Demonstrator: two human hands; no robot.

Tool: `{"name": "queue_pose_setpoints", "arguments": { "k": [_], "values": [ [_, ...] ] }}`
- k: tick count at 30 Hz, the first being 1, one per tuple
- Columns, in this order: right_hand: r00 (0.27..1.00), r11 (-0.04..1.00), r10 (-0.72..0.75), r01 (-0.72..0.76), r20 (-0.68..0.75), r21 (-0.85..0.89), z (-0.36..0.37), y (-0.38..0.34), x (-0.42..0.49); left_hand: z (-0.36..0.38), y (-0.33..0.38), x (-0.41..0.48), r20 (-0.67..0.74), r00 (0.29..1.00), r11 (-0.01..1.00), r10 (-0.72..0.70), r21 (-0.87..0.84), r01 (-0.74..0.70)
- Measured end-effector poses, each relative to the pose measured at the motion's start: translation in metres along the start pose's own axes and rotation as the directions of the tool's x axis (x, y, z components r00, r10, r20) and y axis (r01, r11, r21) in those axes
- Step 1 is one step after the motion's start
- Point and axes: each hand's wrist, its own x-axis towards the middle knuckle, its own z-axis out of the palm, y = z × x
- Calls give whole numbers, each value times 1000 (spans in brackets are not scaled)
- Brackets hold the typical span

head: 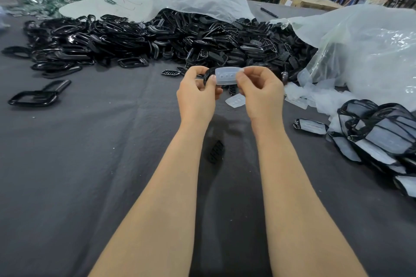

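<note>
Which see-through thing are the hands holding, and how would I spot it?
Find the big heap of black frames on the grey cloth; just in front of it the left hand and right hand are raised. Pinched between them, against a black frame, is a small milky pad with three round dimples. Unlike the loose pad on the cloth below, it is held up.

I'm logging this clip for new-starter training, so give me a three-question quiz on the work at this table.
1. True or false: the left hand lies idle on the grey cloth.
2. Both hands pinch: A) a marker pen B) a translucent pad C) a green part.
3. On which side of the right hand lies the stack of pad-fitted frames?
Key: 1 false, it holds the pad and a black frame; 2 B; 3 its right side.
</note>
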Motion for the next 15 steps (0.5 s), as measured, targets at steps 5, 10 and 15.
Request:
{"name": "queue_pose_setpoints", "arguments": {
  "k": [5,10,15],
  "values": [
    [997,989,-66,61,-38,-134,2,6,0,1,1,-1,66,997,999,35,-11,-34],
    [996,991,-66,58,-64,-122,2,9,1,2,1,-1,130,991,999,40,-41,-35],
    [997,999,38,-38,-74,7,1,10,1,2,0,-1,150,988,998,40,-55,-32]
  ]
}}
